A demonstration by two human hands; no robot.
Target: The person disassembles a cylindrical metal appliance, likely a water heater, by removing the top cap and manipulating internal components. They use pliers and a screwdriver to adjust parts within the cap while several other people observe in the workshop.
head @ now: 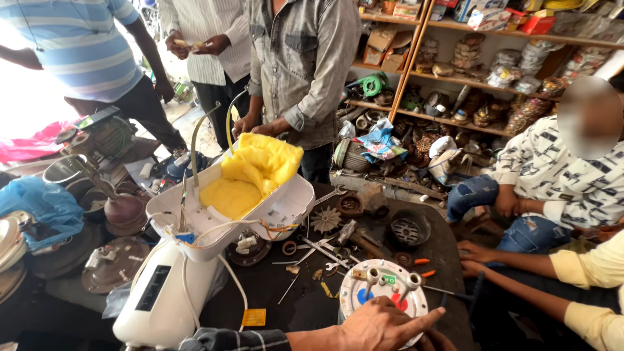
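1. Our left hand (380, 325) rests its grip, fingers spread, on the round white metal plate with two pipes (383, 290).
2. That plate sits on the dark counter (305, 299), right of the opened white plastic casing (yellow foam inside) (195, 260).
3. Our right hand is out of view.

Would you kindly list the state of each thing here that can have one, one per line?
White appliance casing: opened, shell tipped up, wires exposed.
Yellow foam: exposed, bulging from the open shell.
Round white plate: on the table, its metal pipes pointing up.
Left hand: resting on the round white plate, fingers spread, holding nothing.
Right hand: not in view.
Spanners: lying loose on the dark table.
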